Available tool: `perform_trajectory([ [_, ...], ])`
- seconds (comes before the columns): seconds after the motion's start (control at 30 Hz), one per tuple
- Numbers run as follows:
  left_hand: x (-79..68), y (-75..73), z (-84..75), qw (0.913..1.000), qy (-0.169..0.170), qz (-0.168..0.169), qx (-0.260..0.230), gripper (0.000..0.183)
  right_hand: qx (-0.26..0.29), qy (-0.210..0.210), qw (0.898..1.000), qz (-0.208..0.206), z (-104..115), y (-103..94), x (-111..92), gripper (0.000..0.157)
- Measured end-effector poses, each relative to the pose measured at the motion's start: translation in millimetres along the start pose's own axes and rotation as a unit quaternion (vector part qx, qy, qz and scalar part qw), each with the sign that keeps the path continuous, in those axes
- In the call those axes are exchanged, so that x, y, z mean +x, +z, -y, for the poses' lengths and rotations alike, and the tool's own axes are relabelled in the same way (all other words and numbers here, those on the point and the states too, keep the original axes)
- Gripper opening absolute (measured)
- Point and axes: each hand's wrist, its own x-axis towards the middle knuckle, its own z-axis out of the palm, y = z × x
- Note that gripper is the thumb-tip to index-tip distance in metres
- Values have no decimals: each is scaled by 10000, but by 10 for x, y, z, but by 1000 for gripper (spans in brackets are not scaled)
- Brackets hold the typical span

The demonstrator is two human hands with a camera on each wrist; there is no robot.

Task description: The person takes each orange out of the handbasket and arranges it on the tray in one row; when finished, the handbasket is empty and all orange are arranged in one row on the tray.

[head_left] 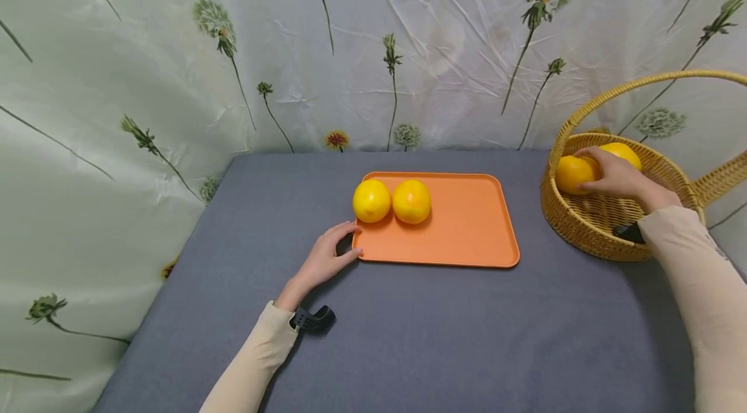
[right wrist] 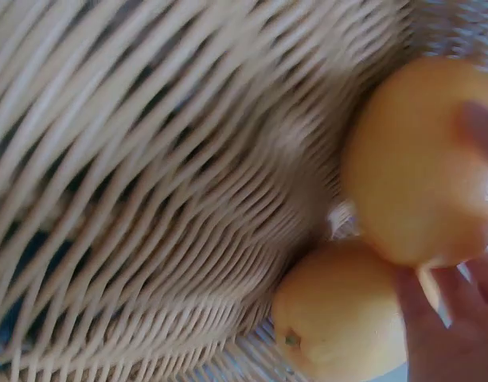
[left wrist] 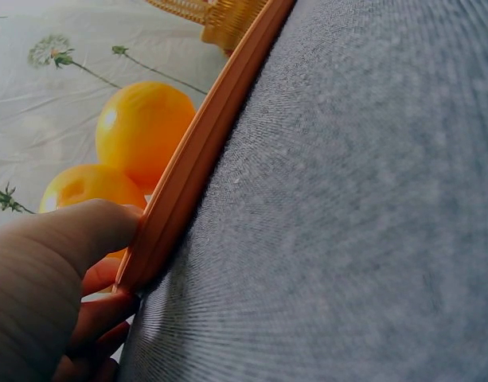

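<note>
My left hand (head_left: 327, 257) holds the left edge of an orange tray (head_left: 467, 218), its thumb and fingers around the near-left corner; the left wrist view shows the thumb against the tray's rim (left wrist: 180, 183). Two oranges (head_left: 371, 201) (head_left: 412, 201) sit side by side on the tray's left part. Inside the wicker basket (head_left: 583, 231), my right hand (head_left: 618, 173) grips the left orange (head_left: 574, 174), with fingers and thumb on opposite sides. Another orange (head_left: 623, 155) lies beside it, partly behind the hand. In the right wrist view, the gripped orange (right wrist: 419, 167) adjoins the other orange (right wrist: 339, 310).
The basket's tall hoop handle (head_left: 642, 79) arches over it at the right. A grey cloth-covered table (head_left: 455, 335) lies beneath everything. Behind hangs a pale curtain (head_left: 327, 89) with a dandelion print. A black strap (head_left: 314, 319) is on the left wrist.
</note>
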Motion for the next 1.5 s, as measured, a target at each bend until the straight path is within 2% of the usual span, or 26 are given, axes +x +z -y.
perform_trajectory([
  [0.2,-11,3,-14,10000,22,-8,-58,44,-526,-652,9965,11,-16,17,-6,61],
  [0.43,5,2,-6,10000,-20,-17,-38,44,-325,-160,9972,654,6,-47,13,73],
  [0.8,-4,12,-19,10000,-42,15,-58,45,-405,129,9946,946,80,-103,46,73],
  [1.07,-3,7,-20,10000,-59,-2,-27,45,-461,186,9954,818,133,-135,7,74],
  [1.4,-16,-10,-47,10000,-40,-20,-65,46,-497,520,9956,596,207,-262,-63,75],
  [1.5,-15,-13,-52,10000,-50,-15,-66,46,-528,487,9958,568,211,-291,-71,75],
])
